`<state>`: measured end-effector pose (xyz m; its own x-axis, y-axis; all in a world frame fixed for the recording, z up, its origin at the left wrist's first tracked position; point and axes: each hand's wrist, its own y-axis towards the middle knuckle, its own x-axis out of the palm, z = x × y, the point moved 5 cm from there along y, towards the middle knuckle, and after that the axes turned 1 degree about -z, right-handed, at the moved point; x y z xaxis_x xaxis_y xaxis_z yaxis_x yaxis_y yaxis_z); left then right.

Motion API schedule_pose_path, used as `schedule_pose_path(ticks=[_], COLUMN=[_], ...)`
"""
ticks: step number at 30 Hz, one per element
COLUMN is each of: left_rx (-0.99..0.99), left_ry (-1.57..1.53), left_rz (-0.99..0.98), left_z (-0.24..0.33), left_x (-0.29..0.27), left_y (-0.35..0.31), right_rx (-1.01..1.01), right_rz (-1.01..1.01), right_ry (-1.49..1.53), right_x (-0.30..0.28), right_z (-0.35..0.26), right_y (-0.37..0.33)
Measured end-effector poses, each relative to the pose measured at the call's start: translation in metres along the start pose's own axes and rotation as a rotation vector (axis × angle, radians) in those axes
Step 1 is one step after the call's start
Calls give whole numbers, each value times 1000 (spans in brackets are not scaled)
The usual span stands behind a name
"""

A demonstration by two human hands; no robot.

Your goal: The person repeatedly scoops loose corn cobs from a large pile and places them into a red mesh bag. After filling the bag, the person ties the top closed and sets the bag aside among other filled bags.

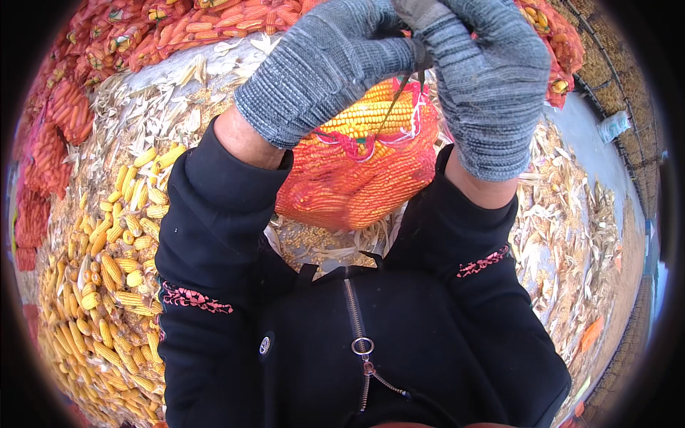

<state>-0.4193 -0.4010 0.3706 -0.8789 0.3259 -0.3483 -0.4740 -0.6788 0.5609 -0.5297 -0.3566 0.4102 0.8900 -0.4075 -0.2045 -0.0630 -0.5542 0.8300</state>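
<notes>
My left hand (325, 75) and my right hand (492, 93), both in grey knitted gloves, are raised close together above a red mesh bag (357, 189). Their fingers are closed and meet around a thin dark cord (394, 105), whose lower part hangs down over the mouth of the bag. Yellow corn cobs (371, 118) fill the bag and show through its partly open top, where pink and white strings run along the edge. The fingertips of my right hand are partly cut off by the upper edge of the view.
Loose corn cobs (107, 285) are heaped on the left. Dry husks (564, 235) and loose kernels litter the ground. Filled red mesh bags (214, 21) are stacked at the far side and along the left. On the right, a wire mesh wall (606, 57) holds back more corn.
</notes>
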Motion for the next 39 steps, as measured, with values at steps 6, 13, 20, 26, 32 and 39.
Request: schedule_pose_path(ticks=[6,13,20,26,32,39], left_rx=[13,37,16,51,56,66], left_ry=[-21,-46,63,106,-227,-407], left_rz=[-104,2,138,-264,-277,-330], left_z=[-26,-29,-16,12,-13,-21], left_x=[-19,-18,-20,1,13,20], left_y=[3,19,19,-4,1,12], right_rx=[71,341,722,880,367,185], right_rz=[155,-382,-151,153,-257,-258], right_ry=[-170,-24,836,928,54,193], right_x=[-3,9,26,48,62,69], right_z=[14,71,103,139,122,108], right_y=[-2,-65,-95,-102,-92,-88])
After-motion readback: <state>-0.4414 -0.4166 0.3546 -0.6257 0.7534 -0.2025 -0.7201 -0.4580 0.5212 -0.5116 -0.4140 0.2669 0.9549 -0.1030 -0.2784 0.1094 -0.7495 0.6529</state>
